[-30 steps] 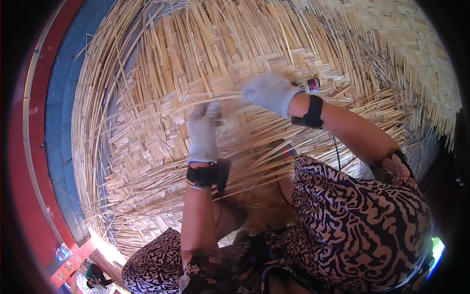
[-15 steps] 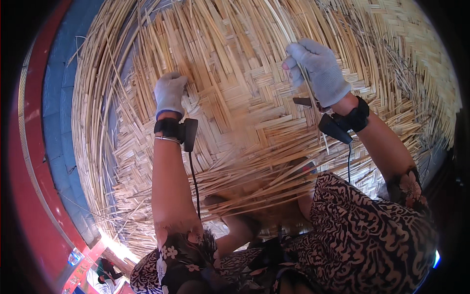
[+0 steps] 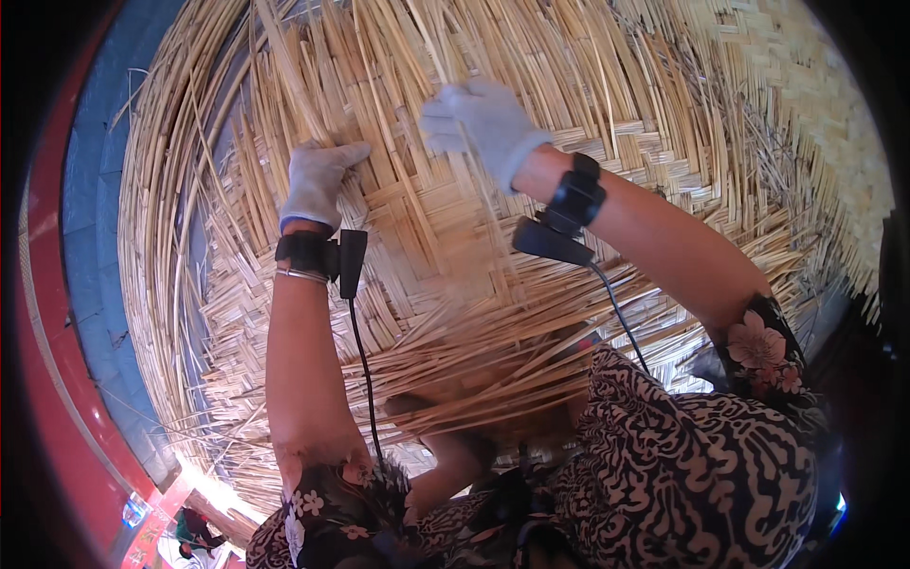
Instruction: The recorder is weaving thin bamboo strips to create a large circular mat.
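A large mat of pale split-reed strips is half woven beneath my hands, its herringbone weave [image 3: 398, 213] showing in the middle. Both hands wear whitish gloves with bare fingertips hard to make out. My left hand [image 3: 318, 180] is closed at the left of the weave, its thumb pointing right, with raised reed strips [image 3: 296, 81] running up and away from it. To the right, my right hand [image 3: 483, 128] is closed around a long thin reed strip [image 3: 431, 43], blurred by motion, whose lower end trails over the weave.
Loose reed ends [image 3: 156, 190] fan out along the left edge, next to a blue floor strip [image 3: 90, 218] and a red border. Crosswise strips [image 3: 493, 370] lie over my legs. A finished woven panel [image 3: 806, 76] is at far right. Wristbands carry black devices with cables.
My right hand has swung left with its reed strip, nearer to my left hand. Strips by my left hand now stand raised. The view has shifted slightly.
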Action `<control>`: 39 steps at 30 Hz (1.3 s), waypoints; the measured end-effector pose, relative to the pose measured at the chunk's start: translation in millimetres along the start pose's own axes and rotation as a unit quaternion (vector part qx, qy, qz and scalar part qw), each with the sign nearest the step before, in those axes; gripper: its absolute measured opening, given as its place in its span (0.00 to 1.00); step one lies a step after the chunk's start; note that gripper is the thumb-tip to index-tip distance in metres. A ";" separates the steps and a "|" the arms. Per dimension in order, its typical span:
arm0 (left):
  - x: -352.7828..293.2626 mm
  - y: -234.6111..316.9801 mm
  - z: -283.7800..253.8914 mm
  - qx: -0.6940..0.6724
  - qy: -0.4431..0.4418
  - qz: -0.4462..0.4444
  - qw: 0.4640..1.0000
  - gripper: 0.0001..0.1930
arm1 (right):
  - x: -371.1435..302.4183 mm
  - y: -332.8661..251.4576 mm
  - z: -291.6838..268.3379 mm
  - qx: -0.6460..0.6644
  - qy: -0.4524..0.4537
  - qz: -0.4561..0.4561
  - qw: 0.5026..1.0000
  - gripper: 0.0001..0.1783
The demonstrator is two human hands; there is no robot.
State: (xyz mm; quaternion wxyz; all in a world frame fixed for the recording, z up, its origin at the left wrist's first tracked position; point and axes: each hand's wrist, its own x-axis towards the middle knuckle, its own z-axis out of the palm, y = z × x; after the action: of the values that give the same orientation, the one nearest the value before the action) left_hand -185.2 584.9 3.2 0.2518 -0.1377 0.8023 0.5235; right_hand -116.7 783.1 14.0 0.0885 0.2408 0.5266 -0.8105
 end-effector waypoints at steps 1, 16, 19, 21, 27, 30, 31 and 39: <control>-3.1 -0.8 0.7 -0.002 0.000 0.001 1.000 0.11 | 12.9 7.5 3.0 -0.023 0.003 0.009 1.000 0.14; 7.0 21.0 9.7 -0.337 -0.255 0.015 0.906 0.28 | 69.1 44.3 -29.3 -0.490 0.015 -0.119 0.863 0.14; 24.9 11.8 -1.9 -0.356 -0.343 -0.045 0.868 0.24 | 55.4 41.8 -6.9 -0.473 0.011 -0.167 0.865 0.13; 24.6 14.9 3.7 -0.314 -0.390 0.058 0.863 0.25 | 49.7 35.8 -6.7 -0.309 0.090 -0.120 0.939 0.12; 24.1 16.3 -5.2 -0.240 -0.396 0.148 0.874 0.27 | 51.3 -8.6 -7.8 -0.661 -0.181 -0.232 0.691 0.14; 16.5 -4.2 -22.6 -0.192 -0.062 0.287 0.936 0.23 | 51.1 -15.5 -9.4 -0.753 -0.129 -0.182 0.620 0.14; 15.2 -17.0 -34.5 0.002 0.079 0.378 0.922 0.21 | 54.3 -16.0 -9.3 -0.723 -0.138 -0.174 0.654 0.14; 2.3 -32.8 -39.7 -0.384 0.038 0.190 0.903 0.14 | 48.4 -8.2 -41.6 -0.642 -0.085 -0.238 0.724 0.12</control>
State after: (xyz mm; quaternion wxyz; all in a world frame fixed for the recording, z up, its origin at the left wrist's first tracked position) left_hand -181.5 535.4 -10.4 0.0445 -0.0890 0.5590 0.8232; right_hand -149.6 829.2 -16.5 0.0710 -0.0766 0.9512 -0.2905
